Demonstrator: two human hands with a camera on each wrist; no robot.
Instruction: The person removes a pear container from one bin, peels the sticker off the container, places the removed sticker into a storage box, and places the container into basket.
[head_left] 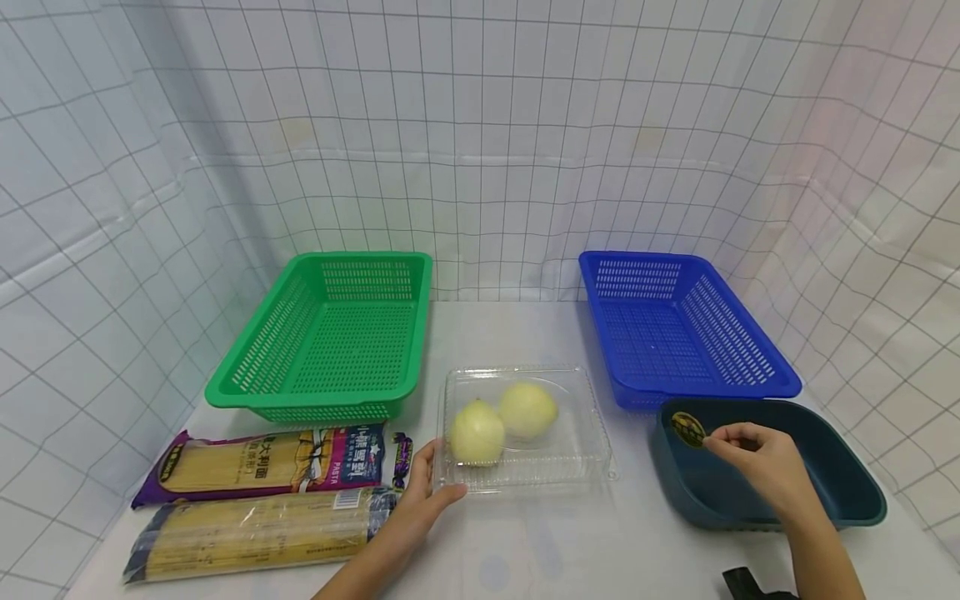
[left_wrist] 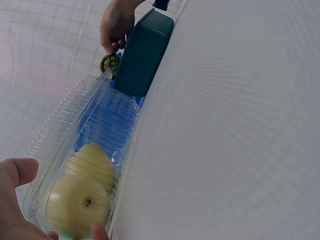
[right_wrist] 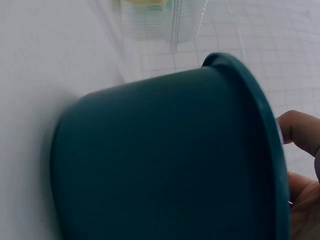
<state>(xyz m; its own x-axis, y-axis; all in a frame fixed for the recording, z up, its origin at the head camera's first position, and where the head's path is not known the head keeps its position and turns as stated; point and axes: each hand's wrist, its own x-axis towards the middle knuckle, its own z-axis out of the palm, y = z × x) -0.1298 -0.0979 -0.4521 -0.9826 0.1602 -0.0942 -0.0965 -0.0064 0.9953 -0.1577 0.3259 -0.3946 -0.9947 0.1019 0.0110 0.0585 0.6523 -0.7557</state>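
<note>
A clear plastic clamshell box (head_left: pixel 592 433) lies in the middle of the white table with two pale yellow round fruits (head_left: pixel 477 432) (head_left: pixel 528 410) inside it. My left hand (head_left: pixel 438 482) grips the box's near left corner, thumb on the side and fingers along the front edge; the left wrist view shows the box (left_wrist: pixel 75 110), the nearer fruit (left_wrist: pixel 80 205) and my thumb (left_wrist: pixel 15 172). My right hand (head_left: pixel 712 442) pinches a small round dark-and-gold disc (head_left: pixel 687 429) over the near left part of a dark teal tub (head_left: pixel 847 492). The disc (left_wrist: pixel 110 62) also shows from the left wrist.
A green basket (head_left: pixel 337 333) stands at the back left and a blue basket (head_left: pixel 675 325) at the back right. Two long pasta packs (head_left: pixel 262 458) (head_left: pixel 255 525) lie at the front left. The teal tub's outer wall (right_wrist: pixel 165 160) fills the right wrist view. Grid-patterned sheets surround the table.
</note>
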